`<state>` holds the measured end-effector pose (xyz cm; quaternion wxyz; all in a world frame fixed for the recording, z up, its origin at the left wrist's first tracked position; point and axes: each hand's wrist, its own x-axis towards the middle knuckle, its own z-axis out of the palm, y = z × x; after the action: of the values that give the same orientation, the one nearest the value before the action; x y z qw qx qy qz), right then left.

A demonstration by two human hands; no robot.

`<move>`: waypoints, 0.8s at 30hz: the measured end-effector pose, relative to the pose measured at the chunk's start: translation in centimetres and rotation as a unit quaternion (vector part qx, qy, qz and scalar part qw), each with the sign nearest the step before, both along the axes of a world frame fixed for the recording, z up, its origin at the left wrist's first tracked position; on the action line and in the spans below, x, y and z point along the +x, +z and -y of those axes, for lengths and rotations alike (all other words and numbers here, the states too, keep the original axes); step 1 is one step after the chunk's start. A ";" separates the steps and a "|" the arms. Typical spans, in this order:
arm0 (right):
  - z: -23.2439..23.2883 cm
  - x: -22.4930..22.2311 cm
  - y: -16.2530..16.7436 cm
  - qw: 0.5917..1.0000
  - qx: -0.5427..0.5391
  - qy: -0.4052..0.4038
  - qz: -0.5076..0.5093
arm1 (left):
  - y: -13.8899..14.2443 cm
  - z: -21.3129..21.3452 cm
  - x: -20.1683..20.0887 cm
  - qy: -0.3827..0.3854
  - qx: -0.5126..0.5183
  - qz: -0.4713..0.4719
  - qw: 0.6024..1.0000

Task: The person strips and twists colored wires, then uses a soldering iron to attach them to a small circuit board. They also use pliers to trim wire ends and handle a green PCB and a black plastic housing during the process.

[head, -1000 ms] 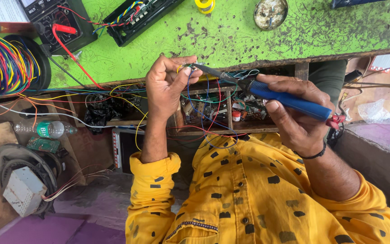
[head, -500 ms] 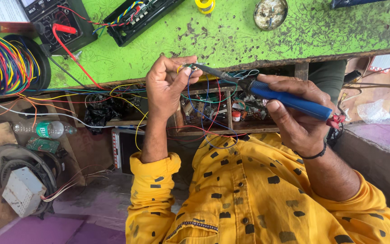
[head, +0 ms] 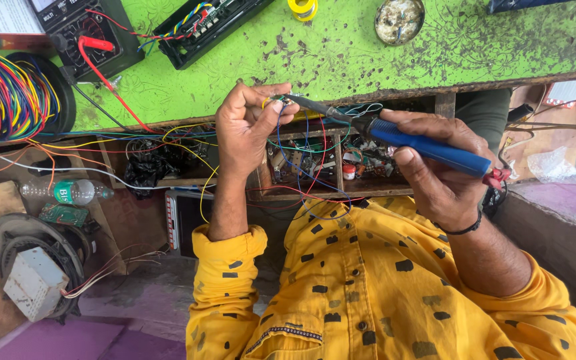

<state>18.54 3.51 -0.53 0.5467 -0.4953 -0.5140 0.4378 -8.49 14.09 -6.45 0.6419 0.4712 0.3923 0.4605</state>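
Left hand [head: 251, 130] pinching small wire joint [head: 276, 101] just below green bench [head: 341, 53] edge; right hand [head: 435, 167] gripping blue soldering iron [head: 428, 148], tip touching joint — likely risking burnt fingertips, slipping wire.

Wire spool [head: 11, 93], multimeter [head: 75, 30], bottle [head: 68, 191]

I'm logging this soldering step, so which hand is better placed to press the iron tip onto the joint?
Right. The right hand grips the blue soldering iron, its tip at the small part pinched by the left hand.
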 end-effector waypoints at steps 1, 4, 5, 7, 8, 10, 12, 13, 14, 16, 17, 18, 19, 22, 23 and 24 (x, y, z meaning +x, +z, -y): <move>0.1 0.0 -0.1 1.000 -0.001 -0.002 -0.008 | 0.0 0.0 0.0 0.000 -0.001 0.001 1.000; 0.2 0.2 -0.2 1.000 0.013 0.005 0.013 | 0.0 -0.1 0.1 0.001 0.001 -0.002 1.000; 0.2 0.3 -0.3 1.000 0.019 0.005 0.011 | 0.0 -0.1 0.1 0.002 0.003 -0.005 1.000; 0.0 0.2 -0.5 0.999 0.040 -0.004 -0.015 | 0.0 -0.1 0.0 -0.001 0.002 -0.005 1.000; -0.1 0.2 -0.5 0.998 0.053 -0.011 -0.025 | 0.1 -0.1 0.0 -0.003 0.002 -0.005 1.000; -0.6 0.2 -0.5 0.995 0.083 -0.036 -0.040 | 0.1 -0.1 0.0 -0.003 0.001 -0.005 1.000; -0.9 0.4 -0.3 0.991 0.102 -0.057 -0.059 | 0.2 -0.1 0.1 -0.002 -0.001 -0.004 1.000; -1.0 0.5 -0.2 0.991 0.103 -0.067 -0.056 | 0.2 0.0 0.1 0.000 -0.003 -0.003 1.000; -1.0 0.7 -0.1 0.990 0.105 -0.076 -0.053 | 0.2 0.0 0.1 0.002 -0.005 -0.002 1.000; -1.0 1.1 -0.1 0.991 0.097 -0.093 -0.019 | 0.2 0.0 0.2 0.001 -0.002 -0.002 1.000; -1.2 1.3 -0.3 0.985 0.125 -0.117 -0.015 | 0.3 0.0 0.2 0.001 -0.001 -0.001 1.000; -1.6 1.5 -0.8 0.978 0.152 -0.139 -0.012 | 0.3 -0.1 0.3 0.000 -0.001 0.001 1.000; -2.1 1.8 -1.4 0.973 0.165 -0.163 -0.005 | 0.3 -0.1 0.3 -0.001 -0.001 0.002 1.000; -4.3 3.0 -3.3 0.956 0.169 -0.239 0.018 | 0.5 -0.1 0.3 -0.003 -0.003 0.002 1.000; -5.0 3.3 -3.9 0.960 0.162 -0.230 -0.006 | 0.6 -0.2 0.3 -0.005 -0.003 0.001 1.000; -5.7 3.5 -4.4 0.962 0.156 -0.222 -0.030 | 0.6 -0.4 0.4 -0.005 0.000 -0.001 1.000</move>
<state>22.03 9.18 -4.92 0.7158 -0.4919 -0.4366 0.2346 -8.09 14.44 -5.83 0.6434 0.4737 0.3905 0.4574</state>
